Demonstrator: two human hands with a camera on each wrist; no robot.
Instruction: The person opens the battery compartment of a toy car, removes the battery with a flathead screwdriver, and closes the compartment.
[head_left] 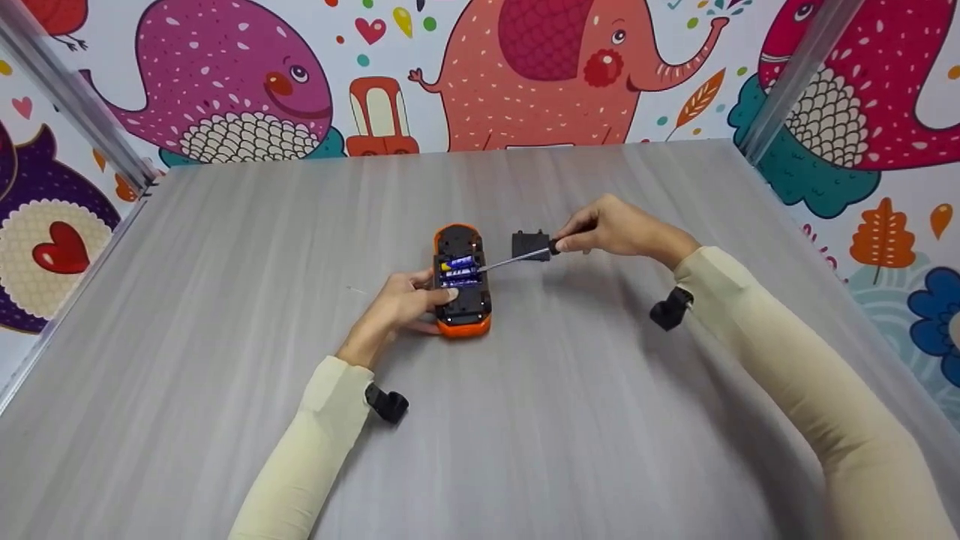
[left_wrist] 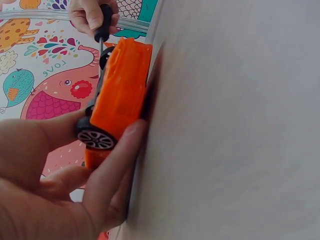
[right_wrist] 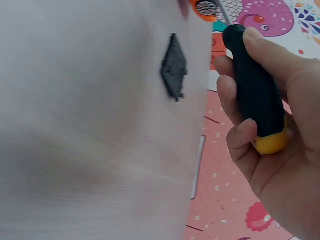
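Observation:
An orange toy car lies with its black underside up, its battery compartment uncovered and several blue batteries inside. My left hand grips the car from the left, thumb on the underside and fingers along the side; the left wrist view shows the fingers round the orange body beside a wheel. My right hand holds a screwdriver by its black handle with a yellow end. The screwdriver's metal shaft points left, its tip at the right edge of the battery compartment.
A black battery cover lies on the grey table, right of the car and partly behind the shaft. One small thin item lies left of the left hand. Printed cartoon walls enclose the table's back and sides.

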